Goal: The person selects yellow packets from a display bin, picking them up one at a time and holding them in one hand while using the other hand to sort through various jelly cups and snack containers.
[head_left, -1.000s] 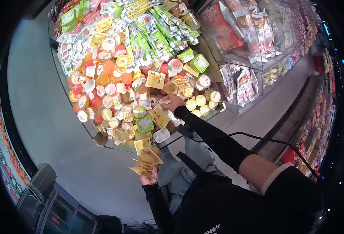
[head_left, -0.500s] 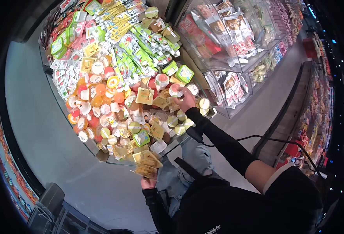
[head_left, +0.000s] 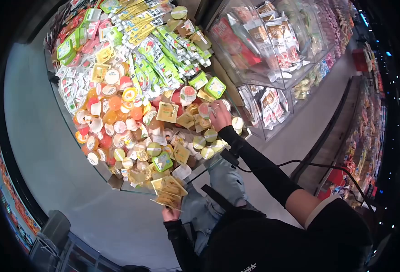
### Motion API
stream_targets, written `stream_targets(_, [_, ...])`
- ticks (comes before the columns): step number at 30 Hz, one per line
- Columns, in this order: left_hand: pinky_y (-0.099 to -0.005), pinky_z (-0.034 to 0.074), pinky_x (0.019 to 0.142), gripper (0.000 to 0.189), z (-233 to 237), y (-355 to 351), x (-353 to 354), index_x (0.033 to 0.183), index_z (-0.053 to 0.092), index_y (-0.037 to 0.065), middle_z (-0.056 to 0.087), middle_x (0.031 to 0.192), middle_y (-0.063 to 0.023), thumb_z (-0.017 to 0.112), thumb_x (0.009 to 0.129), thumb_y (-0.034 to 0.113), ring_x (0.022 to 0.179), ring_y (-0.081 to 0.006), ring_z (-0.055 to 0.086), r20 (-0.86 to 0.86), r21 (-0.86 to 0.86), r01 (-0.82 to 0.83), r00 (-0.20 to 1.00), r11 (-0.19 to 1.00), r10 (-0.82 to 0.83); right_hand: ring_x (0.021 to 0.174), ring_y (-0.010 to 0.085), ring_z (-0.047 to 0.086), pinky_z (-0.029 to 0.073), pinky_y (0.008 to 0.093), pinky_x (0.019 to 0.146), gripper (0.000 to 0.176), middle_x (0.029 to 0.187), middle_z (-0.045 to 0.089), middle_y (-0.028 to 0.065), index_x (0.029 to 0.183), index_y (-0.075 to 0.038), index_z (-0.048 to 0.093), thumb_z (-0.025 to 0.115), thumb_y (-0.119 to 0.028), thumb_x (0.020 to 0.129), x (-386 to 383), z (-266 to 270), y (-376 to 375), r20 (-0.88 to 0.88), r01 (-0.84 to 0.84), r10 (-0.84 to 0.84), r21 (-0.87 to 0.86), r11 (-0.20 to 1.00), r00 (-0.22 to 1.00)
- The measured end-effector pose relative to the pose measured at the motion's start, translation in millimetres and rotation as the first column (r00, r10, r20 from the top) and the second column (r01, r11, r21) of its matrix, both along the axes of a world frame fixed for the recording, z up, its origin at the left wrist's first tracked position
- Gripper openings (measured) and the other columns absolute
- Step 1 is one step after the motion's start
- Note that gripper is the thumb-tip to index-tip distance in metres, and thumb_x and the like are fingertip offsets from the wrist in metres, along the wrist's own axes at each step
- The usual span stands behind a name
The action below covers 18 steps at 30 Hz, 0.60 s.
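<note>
My left hand [head_left: 171,214], low at the front edge of the display bin, is closed around a small stack of square, clear-topped yellow jelly cups [head_left: 168,190]. Among the cups at the bin's right side is my right hand [head_left: 220,116], its fingers curled down. They press against a round jelly cup with a pinkish lid [head_left: 204,110]; part of the grip is hidden by the hand. A white-lidded round cup [head_left: 226,104] lies just beyond the knuckles. Nearby are several green-lidded round cups [head_left: 199,142] and a square yellow cup [head_left: 167,112].
Green squeeze pouches [head_left: 157,59] and yellow stick packs [head_left: 141,25] fill the bin's far part. Clear acrylic boxes of bagged snacks [head_left: 277,43] stand at right. A black cable [head_left: 299,161] runs beside my right arm. Grey floor [head_left: 32,122] lies left of the bin.
My right hand has shifted slightly away and to the right, and the pinkish-lidded cup sits a little lower. My left hand still holds the yellow cups, nearly in the same place.
</note>
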<state>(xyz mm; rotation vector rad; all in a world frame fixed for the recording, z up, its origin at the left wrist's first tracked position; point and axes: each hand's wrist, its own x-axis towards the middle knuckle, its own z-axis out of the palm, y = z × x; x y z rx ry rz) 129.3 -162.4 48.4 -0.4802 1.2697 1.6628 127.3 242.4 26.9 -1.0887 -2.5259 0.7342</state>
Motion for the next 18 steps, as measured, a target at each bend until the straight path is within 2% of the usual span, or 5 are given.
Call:
stream_targets(3, [-0.0471,0.027,0.099,0.047,0,0,3,0.121,0.041,0.008,0.044,0.121,-0.0093,0.053,0.077,0.02,0.113,-0.028,0.04,0.396,0.134,-0.43,0.849,0.893,0.35,0.084,0.032,0.053,0.045,0.038,0.069,0.021,0.101,0.05,0.0149,0.093,-0.002,0.051,0.052,-0.005,0.073,-34,3,2,-0.084,-0.183,0.178,-0.057,0.981,0.98])
stream_targets(6, [-0.0376,0.034,0.094,0.054,-7,-12,12,0.117,0.041,0.001,0.047,0.118,-0.009,0.061,0.07,0.019,0.108,-0.0255,0.045,0.353,0.201,-0.382,0.887,0.902,0.297,0.081,0.0334,0.054,0.045,0.0395,0.066,0.022,0.096,0.05,0.0142,0.096,-0.003,0.048,0.051,-0.007,0.075,-76,-12,9,-0.108,-0.155,0.148,-0.068,0.986,0.983])
stream_targets(12, [-0.0402,0.04,0.088,0.056,-11,-25,18,0.119,0.041,0.008,0.048,0.115,-0.0099,0.061,0.069,0.021,0.099,-0.0267,0.05,0.31,0.265,-0.33,0.919,0.906,0.244,0.061,0.027,0.06,0.048,0.036,0.052,0.017,0.084,0.055,0.0123,0.091,-0.005,0.051,0.048,-0.009,0.075,-107,-34,22,0.358,-0.281,0.183,0.246,0.927,0.916])
stream_targets(15, [-0.0386,0.043,0.084,0.057,-4,-16,21,0.12,0.04,0.007,0.049,0.114,-0.01,0.061,0.069,0.021,0.096,-0.0263,0.052,0.257,0.21,-0.361,0.917,0.909,0.305,0.063,0.0261,0.06,0.049,0.0358,0.053,0.02,0.077,0.059,0.012,0.093,-0.005,0.051,0.048,-0.009,0.074,-114,-30,19,0.544,-0.324,0.18,0.18,0.929,0.82])
stream_targets(18, [-0.0393,0.042,0.086,0.057,-15,-28,24,0.12,0.039,0.006,0.049,0.113,-0.0094,0.061,0.07,0.021,0.098,-0.0268,0.051,0.304,0.267,-0.339,0.918,0.902,0.254,0.062,0.0287,0.059,0.048,0.0381,0.054,0.01,0.072,0.06,0.0131,0.08,-0.005,0.056,0.051,-0.011,0.072,-102,-32,23,0.413,-0.312,0.204,0.213,0.926,0.888])
